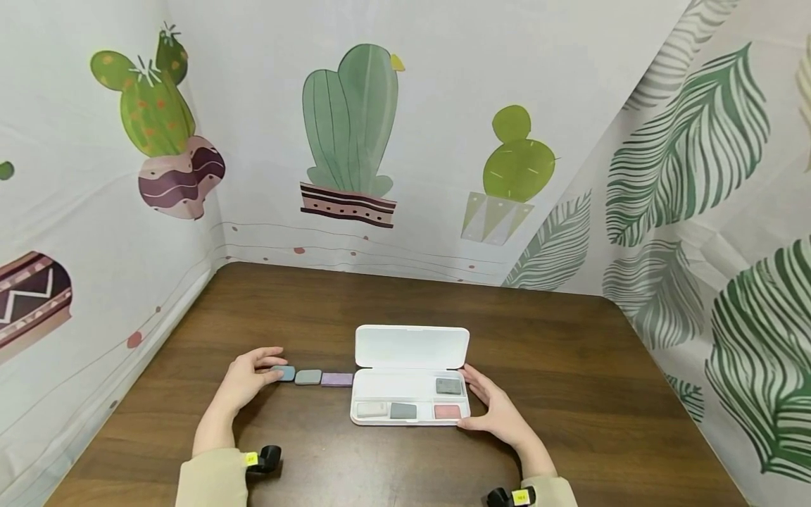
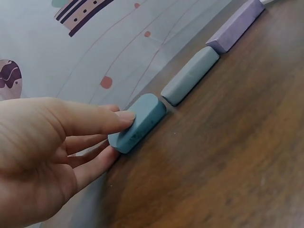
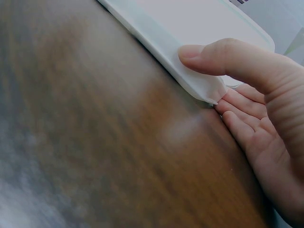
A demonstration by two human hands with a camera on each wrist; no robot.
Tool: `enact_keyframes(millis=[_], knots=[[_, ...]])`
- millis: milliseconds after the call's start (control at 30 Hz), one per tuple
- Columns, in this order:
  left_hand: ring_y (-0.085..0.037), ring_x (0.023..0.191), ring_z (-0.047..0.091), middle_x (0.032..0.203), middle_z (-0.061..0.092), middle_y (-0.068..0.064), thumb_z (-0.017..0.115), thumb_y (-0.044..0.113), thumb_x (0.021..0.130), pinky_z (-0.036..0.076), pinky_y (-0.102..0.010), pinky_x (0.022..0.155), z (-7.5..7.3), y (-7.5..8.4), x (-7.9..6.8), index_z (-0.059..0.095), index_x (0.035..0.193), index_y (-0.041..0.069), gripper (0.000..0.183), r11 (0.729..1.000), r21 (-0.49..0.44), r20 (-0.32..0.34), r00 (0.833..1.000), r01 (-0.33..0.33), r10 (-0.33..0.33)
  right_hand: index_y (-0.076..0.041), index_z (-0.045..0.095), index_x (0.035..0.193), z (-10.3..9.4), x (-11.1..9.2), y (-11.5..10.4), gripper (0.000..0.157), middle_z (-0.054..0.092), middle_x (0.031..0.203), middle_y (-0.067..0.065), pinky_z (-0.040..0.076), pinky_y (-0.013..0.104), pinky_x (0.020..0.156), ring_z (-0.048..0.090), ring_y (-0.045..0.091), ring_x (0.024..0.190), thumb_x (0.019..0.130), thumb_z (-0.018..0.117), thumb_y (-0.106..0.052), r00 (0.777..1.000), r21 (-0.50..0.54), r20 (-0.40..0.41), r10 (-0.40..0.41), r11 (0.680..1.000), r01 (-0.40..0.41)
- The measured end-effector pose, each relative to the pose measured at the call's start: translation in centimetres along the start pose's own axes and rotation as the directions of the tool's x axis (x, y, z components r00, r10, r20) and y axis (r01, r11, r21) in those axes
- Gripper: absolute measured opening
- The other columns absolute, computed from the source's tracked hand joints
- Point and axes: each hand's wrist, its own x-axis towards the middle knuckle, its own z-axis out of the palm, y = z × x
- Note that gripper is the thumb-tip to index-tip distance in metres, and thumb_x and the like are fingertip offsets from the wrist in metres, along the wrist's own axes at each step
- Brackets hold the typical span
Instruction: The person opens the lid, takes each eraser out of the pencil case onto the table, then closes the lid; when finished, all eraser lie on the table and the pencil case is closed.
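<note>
My left hand (image 1: pixel 243 380) pinches a blue eraser (image 2: pixel 140 121) on the table, its thumb on top and fingers behind. In line to its right lie a pale grey-green eraser (image 2: pixel 190 76) and a purple eraser (image 2: pixel 237 24), the latter reaching the left side of an open white pencil case (image 1: pixel 393 384). With thumb at the front corner and fingers along the right end, my right hand (image 1: pixel 497 412) grips the case. Inside it sit a grey eraser (image 1: pixel 448 386) at the upper right, then a white eraser (image 1: pixel 372 410), a dark grey eraser (image 1: pixel 403 410) and a pink eraser (image 1: pixel 447 412) along the front.
The case's lid (image 1: pixel 412 346) stands raised behind it. Brown wood-grain table (image 1: pixel 355 465) lies under everything. A printed cloth (image 1: pixel 437 141) with cacti and leaves hangs along the back and sides. Black wrist cameras (image 1: pixel 270 458) are strapped at both sleeves.
</note>
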Motion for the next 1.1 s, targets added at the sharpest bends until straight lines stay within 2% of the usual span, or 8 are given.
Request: enact_keyframes(millis=[333, 600, 667, 767, 833, 933, 1100], knots=[[-0.037, 0.106, 0.066, 0.112, 0.07, -0.022, 0.069, 0.002, 0.087, 0.051, -0.017, 0.081, 0.0, -0.1, 0.1, 0.055, 0.13, -0.008, 0.046, 1.0, 0.001, -0.02, 1.0, -0.023, 0.023, 0.006, 0.032, 0.148, -0.1, 0.0, 0.1, 0.097, 0.044, 0.145, 0.029, 0.032, 0.007, 0.105, 0.042, -0.007, 0.129, 0.069, 0.086, -0.006, 1.0, -0.009, 0.003, -0.001, 1.0, 0.001], [-0.039, 0.109, 0.064, 0.12, 0.065, -0.027, 0.071, 0.001, 0.086, 0.054, -0.033, 0.089, 0.0, -0.2, 0.2, 0.054, 0.13, -0.01, 0.049, 0.999, -0.029, -0.048, 0.998, -0.033, 0.032, 0.007, 0.031, 0.148, -0.1, 0.0, 0.1, 0.097, 0.044, 0.145, 0.029, 0.031, 0.006, 0.105, 0.042, -0.007, 0.129, 0.07, 0.086, -0.007, 1.0, -0.019, 0.003, 0.003, 1.0, -0.003], [-0.039, 0.109, 0.064, 0.12, 0.065, -0.027, 0.072, 0.002, 0.086, 0.054, -0.033, 0.09, 0.0, -0.2, 0.2, 0.054, 0.13, -0.01, 0.049, 0.999, -0.035, -0.053, 0.998, -0.037, 0.035, 0.007, 0.031, 0.148, -0.1, 0.0, 0.1, 0.097, 0.044, 0.145, 0.029, 0.031, 0.007, 0.105, 0.042, -0.007, 0.129, 0.069, 0.086, -0.007, 1.0, -0.019, 0.003, 0.005, 1.0, -0.004], [-0.038, 0.109, 0.064, 0.121, 0.065, -0.026, 0.073, 0.005, 0.085, 0.054, -0.027, 0.09, 0.0, 0.1, 0.2, 0.054, 0.13, -0.01, 0.051, 0.997, -0.06, -0.066, 0.997, -0.052, 0.048, 0.006, 0.031, 0.148, -0.1, 0.0, 0.1, 0.097, 0.044, 0.145, 0.029, 0.031, 0.007, 0.105, 0.042, -0.006, 0.129, 0.07, 0.086, -0.007, 1.0, -0.019, 0.002, 0.004, 1.0, -0.004], [-0.034, 0.108, 0.065, 0.121, 0.065, -0.026, 0.074, 0.007, 0.085, 0.052, -0.021, 0.089, 0.0, 0.4, 0.3, 0.054, 0.13, -0.009, 0.052, 0.994, -0.082, -0.076, 0.995, -0.065, 0.059, 0.006, 0.032, 0.148, -0.1, 0.0, 0.1, 0.097, 0.044, 0.145, 0.028, 0.032, 0.007, 0.105, 0.042, -0.006, 0.129, 0.069, 0.086, -0.007, 1.0, -0.02, 0.001, 0.002, 1.0, -0.002], [-0.022, 0.105, 0.067, 0.121, 0.065, -0.026, 0.075, 0.009, 0.085, 0.05, -0.013, 0.087, 0.1, 1.2, 0.3, 0.055, 0.131, -0.008, 0.053, 0.988, -0.123, -0.086, 0.993, -0.089, 0.079, 0.005, 0.032, 0.148, -0.1, 0.0, 0.2, 0.097, 0.045, 0.145, 0.027, 0.032, 0.007, 0.105, 0.042, -0.006, 0.129, 0.069, 0.086, -0.007, 1.0, -0.024, 0.002, -0.003, 1.0, 0.003], [-0.006, 0.102, 0.065, 0.12, 0.065, -0.026, 0.075, 0.008, 0.085, 0.047, -0.009, 0.087, 0.4, 2.6, 0.4, 0.056, 0.129, -0.006, 0.05, 0.974, -0.181, -0.091, 0.988, -0.138, 0.123, 0.003, 0.033, 0.148, 0.0, 0.0, 0.2, 0.096, 0.046, 0.145, 0.027, 0.032, 0.007, 0.106, 0.043, -0.005, 0.129, 0.069, 0.087, -0.007, 1.0, -0.025, 0.001, -0.011, 1.0, 0.011]])
